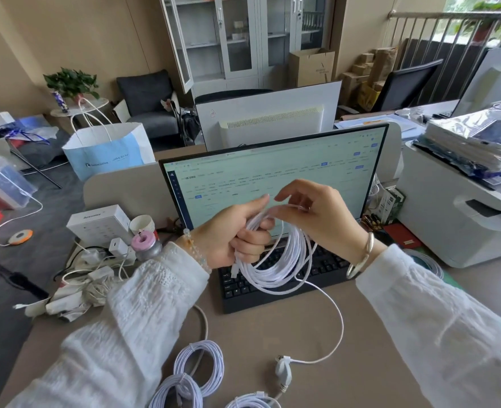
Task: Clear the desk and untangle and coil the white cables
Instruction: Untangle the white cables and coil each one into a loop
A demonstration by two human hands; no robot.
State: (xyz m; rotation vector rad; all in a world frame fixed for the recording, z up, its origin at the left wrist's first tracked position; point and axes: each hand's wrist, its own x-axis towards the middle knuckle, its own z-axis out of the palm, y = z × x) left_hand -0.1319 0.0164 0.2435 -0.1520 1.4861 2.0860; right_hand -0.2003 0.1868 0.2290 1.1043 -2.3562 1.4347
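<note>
A white cable (275, 269) hangs in a bundle of loops above the keyboard (325, 266), held up in front of the monitor (272, 178). The left hand (234, 234) grips the top of the loops, fingers curled round the gathered strands, with one plug end sticking down just below the fist. The right hand (311, 213) pinches the same cable at the top of the bundle, thumb and forefinger on a strand, the other fingers loosely bent. From the bottom of the loops a loose tail (336, 316) runs down and curves across the counter (302, 387) to a plug (283, 368) lying flat near the front edge.

Nearer the front edge lie three coiled white cables: one coil (199, 366) left of the plug, a second coil (175, 393) touching it lower left, and a third coil (252, 403) cut off by the bottom of the view.

To the left of the keyboard sits a tangle of chargers and cords (96, 275) beside a white box (99, 223) and a paper cup (141, 223). A paper bag (107, 151) stands behind the divider on the left, and a printer (461, 213) stacked with papers stands on the right
</note>
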